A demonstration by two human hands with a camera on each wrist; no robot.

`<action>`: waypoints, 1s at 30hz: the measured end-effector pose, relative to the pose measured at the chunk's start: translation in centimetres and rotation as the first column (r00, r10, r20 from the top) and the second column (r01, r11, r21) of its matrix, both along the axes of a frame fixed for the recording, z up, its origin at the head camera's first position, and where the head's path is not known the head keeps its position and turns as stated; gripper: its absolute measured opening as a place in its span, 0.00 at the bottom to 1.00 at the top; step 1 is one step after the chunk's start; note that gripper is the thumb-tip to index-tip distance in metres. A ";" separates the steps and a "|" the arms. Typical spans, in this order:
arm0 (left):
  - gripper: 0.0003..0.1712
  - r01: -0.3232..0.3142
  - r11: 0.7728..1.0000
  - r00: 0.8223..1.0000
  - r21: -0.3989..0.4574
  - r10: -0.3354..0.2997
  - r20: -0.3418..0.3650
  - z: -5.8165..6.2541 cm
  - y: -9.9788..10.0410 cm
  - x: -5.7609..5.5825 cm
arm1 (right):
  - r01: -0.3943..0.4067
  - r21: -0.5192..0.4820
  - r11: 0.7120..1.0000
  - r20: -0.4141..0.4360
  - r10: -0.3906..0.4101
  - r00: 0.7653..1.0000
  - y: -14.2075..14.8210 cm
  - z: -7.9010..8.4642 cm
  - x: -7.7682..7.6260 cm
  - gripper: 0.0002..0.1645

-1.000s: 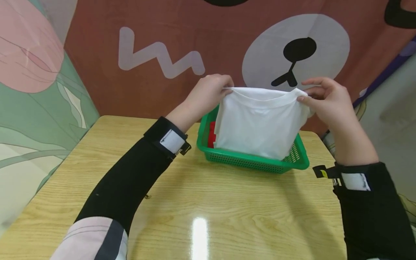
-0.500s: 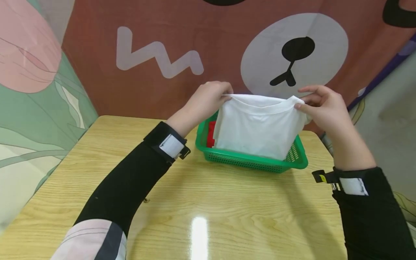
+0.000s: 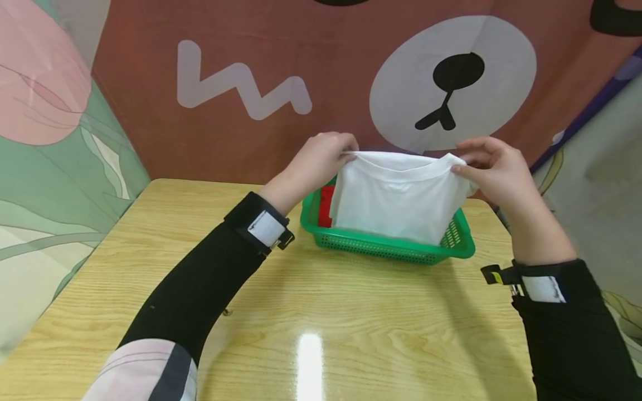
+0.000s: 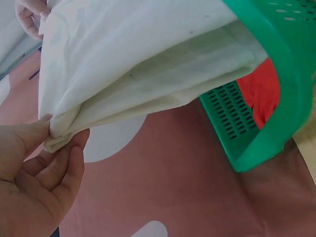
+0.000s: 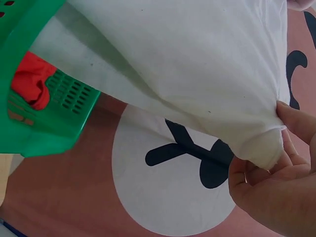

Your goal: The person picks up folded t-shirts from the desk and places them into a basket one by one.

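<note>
A folded white T-shirt (image 3: 396, 200) hangs by its neckline edge between both hands, its lower part inside the green plastic basket (image 3: 373, 248). My left hand (image 3: 326, 156) pinches the upper left corner between thumb and fingers; the left wrist view shows the folded layers (image 4: 148, 79) gathered at those fingertips. On the other side my right hand (image 3: 501, 167) pinches the upper right corner by the collar. In the right wrist view the cloth corner (image 5: 266, 150) pokes out between thumb and fingers. Red cloth (image 3: 326, 206) lies in the basket, partly hidden behind the shirt.
The basket stands near the back of a wooden table (image 3: 351, 323). Right behind the table hangs a brown printed curtain (image 3: 251, 139) with a bear face. Black wrist straps with camera mounts (image 3: 266, 225) sit on both forearms.
Both hands have come down with the T-shirt, so its top edge sits lower over the basket. Both grips on the corners stay the same.
</note>
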State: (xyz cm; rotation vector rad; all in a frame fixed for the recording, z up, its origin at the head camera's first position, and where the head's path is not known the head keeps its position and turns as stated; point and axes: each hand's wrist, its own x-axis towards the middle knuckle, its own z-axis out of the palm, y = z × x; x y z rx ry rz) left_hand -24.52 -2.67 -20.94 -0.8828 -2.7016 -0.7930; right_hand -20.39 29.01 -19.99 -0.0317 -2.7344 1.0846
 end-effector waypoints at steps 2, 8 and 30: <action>0.13 -0.003 1.000 1.000 0.000 0.003 0.007 -0.1 0.0 0.0 | 0.000 0.003 1.000 0.010 0.000 1.000 0.0 -0.1 0.0 0.31; 0.13 0.002 1.000 1.000 -0.007 -0.002 0.023 -0.5 0.1 -0.1 | 0.000 -0.001 1.000 0.026 0.000 1.000 0.2 -0.5 0.2 0.32; 0.15 -0.010 1.000 0.996 0.023 0.008 0.088 -1.6 0.1 -1.0 | -0.004 -0.010 1.000 0.074 0.005 0.997 -0.1 -1.6 -0.7 0.33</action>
